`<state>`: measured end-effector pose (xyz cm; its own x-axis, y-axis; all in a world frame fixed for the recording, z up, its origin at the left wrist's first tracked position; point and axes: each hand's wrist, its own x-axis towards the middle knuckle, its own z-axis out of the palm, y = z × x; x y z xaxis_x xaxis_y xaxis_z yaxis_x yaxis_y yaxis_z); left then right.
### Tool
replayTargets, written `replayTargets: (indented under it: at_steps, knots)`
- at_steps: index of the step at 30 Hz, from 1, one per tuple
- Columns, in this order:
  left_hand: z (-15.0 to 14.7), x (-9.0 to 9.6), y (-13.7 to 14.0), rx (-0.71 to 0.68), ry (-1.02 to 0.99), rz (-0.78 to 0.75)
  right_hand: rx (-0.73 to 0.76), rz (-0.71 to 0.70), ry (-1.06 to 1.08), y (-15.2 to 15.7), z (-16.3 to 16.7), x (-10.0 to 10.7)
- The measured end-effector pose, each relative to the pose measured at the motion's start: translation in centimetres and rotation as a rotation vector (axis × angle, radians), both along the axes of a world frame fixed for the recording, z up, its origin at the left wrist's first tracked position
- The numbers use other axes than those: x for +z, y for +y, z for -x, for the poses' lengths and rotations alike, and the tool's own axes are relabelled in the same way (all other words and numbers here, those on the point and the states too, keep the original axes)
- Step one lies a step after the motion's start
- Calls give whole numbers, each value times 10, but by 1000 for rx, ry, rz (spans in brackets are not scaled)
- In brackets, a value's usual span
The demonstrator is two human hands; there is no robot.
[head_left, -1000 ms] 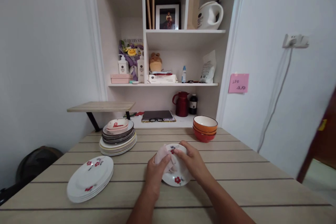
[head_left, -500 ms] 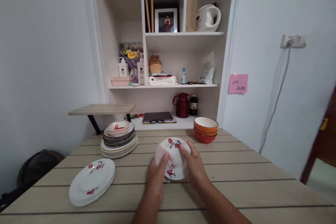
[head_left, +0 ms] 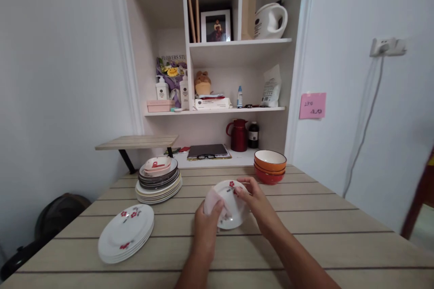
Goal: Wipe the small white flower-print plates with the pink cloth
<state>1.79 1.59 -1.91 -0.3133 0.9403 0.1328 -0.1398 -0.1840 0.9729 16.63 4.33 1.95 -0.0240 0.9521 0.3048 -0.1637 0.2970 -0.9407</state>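
A small white plate [head_left: 233, 212] with red flowers is held tilted above the table between both hands. My left hand [head_left: 208, 219] pinches a pale pink cloth [head_left: 212, 199] against the plate's left side, thumb on top. Gripping the right rim is my right hand [head_left: 256, 201], its thumb over the face near a flower and its fingers round the edge. The fingers under the plate are hidden. To the left lies a stack of matching flowered plates [head_left: 124, 237].
Behind that stack rises a taller pile of plates [head_left: 159, 194] topped by pink dishes [head_left: 158, 165]. Orange and red bowls [head_left: 270, 167] stand nested at the back right. A raised wooden shelf [head_left: 137, 142] overhangs the table's back left. Further back are a laptop [head_left: 207, 150] and a red jug [head_left: 238, 135].
The plate has turned in my hands, its flowers shifting clockwise along the top. My right hand has changed its hold on the rim. The whole view has swung slightly left.
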Motion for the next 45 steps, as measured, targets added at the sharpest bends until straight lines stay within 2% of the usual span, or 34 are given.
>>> replayTargets:
  at_steps: [2,4,7,12,17,22,27,31,37,40,43,45]
  knots:
    - [0,2,1,-15,93,-41,-19,-116,-68,2,-9,5]
    - [-1,2,2,-28,133,-75,16,-168,-145,3,-14,7]
    - [-1,2,2,-35,137,-66,19,-190,-222,3,-14,7]
    - [2,-2,3,-31,92,-40,-27,-180,-134,1,-2,2]
    - [3,-5,5,-48,68,-11,37,-163,-152,3,-2,0]
    - [2,1,-1,-132,34,23,90,-88,-211,3,0,-7]
    - [-1,9,-4,-124,-115,30,40,16,58,6,14,-19]
    - [-1,9,-3,-105,-110,56,0,132,334,6,23,-25]
    - [-1,4,-2,-71,-100,54,16,220,493,3,36,-33]
    - [0,3,-3,-30,-96,43,134,272,465,4,34,-32]
    - [1,4,-4,-23,-114,21,260,274,361,4,18,-22]
    - [2,6,-5,-41,-106,29,218,196,165,4,4,-11]
